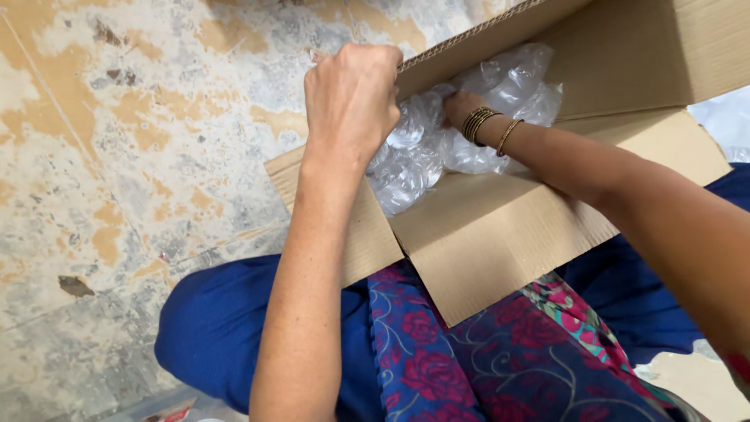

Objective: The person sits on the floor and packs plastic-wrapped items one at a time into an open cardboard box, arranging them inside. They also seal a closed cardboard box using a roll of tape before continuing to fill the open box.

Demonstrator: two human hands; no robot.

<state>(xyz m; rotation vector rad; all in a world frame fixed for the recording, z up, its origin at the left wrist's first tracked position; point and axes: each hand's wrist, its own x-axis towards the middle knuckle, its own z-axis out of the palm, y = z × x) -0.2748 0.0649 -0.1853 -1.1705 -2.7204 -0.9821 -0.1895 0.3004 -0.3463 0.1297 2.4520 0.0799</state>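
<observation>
An open brown cardboard box lies tipped toward me, resting against my lap. Clear crumpled plastic wrap fills its inside. My left hand is closed in a fist at the box's far flap edge, gripping it. My right hand, with several gold bangles on the wrist, reaches into the box and is buried in the plastic wrap; its fingers are hidden.
I sit on a worn, patchy beige and grey floor. My blue trousers and a floral blue and red cloth cover my lap under the box. A small clear object shows at the bottom left edge.
</observation>
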